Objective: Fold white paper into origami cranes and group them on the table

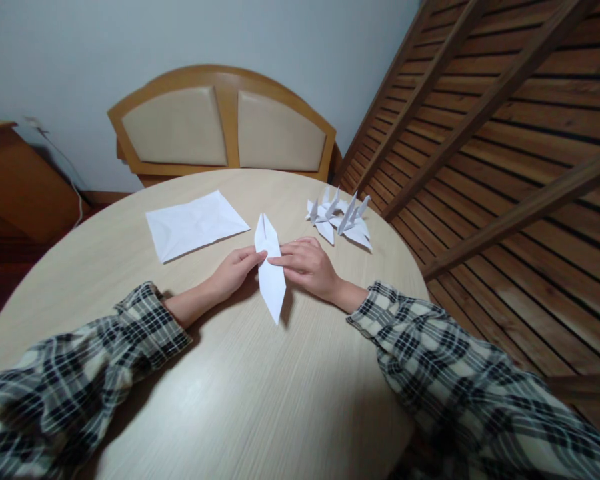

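Note:
A piece of white paper point(273, 287), folded into a long, narrow diamond, is held a little above the round table. My left hand point(236, 270) grips its left edge, with the thumb on the front face and the other fingers behind. From the right, my right hand point(310, 267) pinches the same paper, a finger or thumb lying across its front near the middle. The paper's lower point hangs free toward me, and its top end shows a slit between two flaps. Parts of both hands' fingers are hidden behind the paper.
On the wooden table point(220, 400), a flat stack of white paper sheets point(195, 223) lies at the far left. Several folded paper cranes point(340, 219) stand grouped at the far right. Beyond the table is a padded wooden headboard point(233, 127); a slatted wooden panel point(505, 167) slants along the right.

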{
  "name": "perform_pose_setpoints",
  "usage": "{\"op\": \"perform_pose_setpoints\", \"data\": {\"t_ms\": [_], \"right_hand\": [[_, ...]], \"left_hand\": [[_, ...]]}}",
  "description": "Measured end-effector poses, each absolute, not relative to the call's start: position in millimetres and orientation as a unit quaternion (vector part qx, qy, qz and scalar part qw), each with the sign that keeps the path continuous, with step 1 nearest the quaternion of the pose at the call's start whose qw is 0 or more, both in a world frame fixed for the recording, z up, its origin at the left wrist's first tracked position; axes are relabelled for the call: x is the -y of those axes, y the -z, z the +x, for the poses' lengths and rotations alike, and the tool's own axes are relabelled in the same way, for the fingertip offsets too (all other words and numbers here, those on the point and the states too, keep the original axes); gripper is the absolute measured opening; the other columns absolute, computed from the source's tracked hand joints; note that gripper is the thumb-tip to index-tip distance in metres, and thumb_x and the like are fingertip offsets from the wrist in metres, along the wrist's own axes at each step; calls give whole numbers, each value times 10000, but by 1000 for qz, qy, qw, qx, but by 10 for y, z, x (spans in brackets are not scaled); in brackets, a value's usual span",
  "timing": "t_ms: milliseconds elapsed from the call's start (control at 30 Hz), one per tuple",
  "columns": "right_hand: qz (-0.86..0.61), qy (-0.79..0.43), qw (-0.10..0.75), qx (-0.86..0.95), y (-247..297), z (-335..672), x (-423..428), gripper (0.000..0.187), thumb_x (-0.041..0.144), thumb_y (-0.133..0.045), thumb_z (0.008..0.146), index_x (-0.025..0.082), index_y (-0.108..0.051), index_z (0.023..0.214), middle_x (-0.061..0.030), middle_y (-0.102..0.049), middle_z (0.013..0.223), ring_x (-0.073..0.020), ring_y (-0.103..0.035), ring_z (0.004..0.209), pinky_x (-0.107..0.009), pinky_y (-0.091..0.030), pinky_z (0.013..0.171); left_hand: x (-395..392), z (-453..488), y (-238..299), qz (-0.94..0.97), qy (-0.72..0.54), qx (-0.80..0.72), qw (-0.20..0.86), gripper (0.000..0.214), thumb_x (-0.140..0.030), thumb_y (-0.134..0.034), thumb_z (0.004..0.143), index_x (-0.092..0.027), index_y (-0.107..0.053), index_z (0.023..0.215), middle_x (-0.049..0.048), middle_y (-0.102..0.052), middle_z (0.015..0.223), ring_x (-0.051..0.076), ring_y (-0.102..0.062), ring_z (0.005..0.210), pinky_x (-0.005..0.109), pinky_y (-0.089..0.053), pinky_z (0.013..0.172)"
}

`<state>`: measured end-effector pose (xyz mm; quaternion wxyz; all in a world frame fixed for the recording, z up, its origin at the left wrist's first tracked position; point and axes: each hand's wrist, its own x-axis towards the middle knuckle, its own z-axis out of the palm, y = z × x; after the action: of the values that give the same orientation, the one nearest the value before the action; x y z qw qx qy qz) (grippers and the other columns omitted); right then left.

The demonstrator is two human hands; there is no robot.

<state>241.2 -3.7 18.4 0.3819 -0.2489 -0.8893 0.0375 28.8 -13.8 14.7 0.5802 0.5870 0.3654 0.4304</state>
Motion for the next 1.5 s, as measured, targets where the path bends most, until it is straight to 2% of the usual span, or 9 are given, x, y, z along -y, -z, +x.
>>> {"op": "perform_pose_setpoints", "data": {"t_ms": [267,700,867,967,1067,1167,1267,1333,1500], "right_hand": [[-287,-149,424,846,-151,2366,22,216,145,-613,890,286,-764,952,-1,-770,992,-179,-673,1040,-406,-444,982],[-335,-284,420,794,-173,2305,79,33,244,-656,875,216,-673,877,-39,-708,962,-197,-628,953,-391,-470,911],[-344,-347,438,754,-218,2266,125,204,363,-681,848,209,-551,816,2,-628,837,-168,-586,823,-338,-470,800],[-348,-355,440,748,-232,2253,134,227,379,-664,857,211,-518,810,12,-584,810,-155,-557,789,-329,-464,774],[-352,-358,449,739,-227,2249,123,235,379,-662,855,218,-494,820,16,-564,809,-152,-555,793,-332,-467,782],[-343,-363,458,736,-211,2248,104,244,377,-675,845,221,-488,838,17,-559,815,-153,-561,805,-335,-473,790],[-334,-356,456,744,-204,2251,94,245,383,-669,843,224,-482,838,16,-550,810,-152,-549,792,-330,-476,780],[-337,-340,453,752,-206,2254,95,223,373,-651,849,227,-482,843,12,-551,815,-155,-543,794,-327,-476,775],[-343,-318,447,762,-219,2249,114,178,355,-632,862,225,-510,869,8,-569,836,-154,-541,793,-319,-472,763]], "left_hand": [[140,274,-161,639,-409,-375,534,295,-442,-637,830,-152,-635,774,16,-578,715,140,-473,640,281,-376,608],[170,277,-187,697,-368,-364,496,316,-433,-542,884,-174,-592,711,13,-552,665,141,-470,609,278,-397,582],[194,286,-233,697,-356,-366,503,330,-434,-524,894,-174,-588,702,14,-552,669,147,-476,616,289,-407,611],[205,293,-232,695,-363,-366,502,366,-483,-512,911,-168,-624,763,35,-610,729,168,-523,671,307,-444,677],[183,290,-159,685,-382,-363,503,532,-602,-412,953,-162,-656,780,77,-668,795,202,-576,765,347,-471,795],[157,277,-108,673,-386,-369,511,681,-719,-299,939,-171,-659,755,90,-665,775,218,-580,749,360,-478,776],[158,266,-141,731,-362,-365,449,595,-693,-417,918,-169,-648,761,74,-661,808,218,-584,802,349,-454,828],[172,266,-177,749,-343,-375,424,520,-643,-476,911,-165,-636,782,54,-647,795,206,-570,778,327,-446,784],[195,281,-175,746,-337,-401,411,476,-573,-410,966,-166,-608,820,31,-614,759,183,-548,718,292,-434,693]]}}
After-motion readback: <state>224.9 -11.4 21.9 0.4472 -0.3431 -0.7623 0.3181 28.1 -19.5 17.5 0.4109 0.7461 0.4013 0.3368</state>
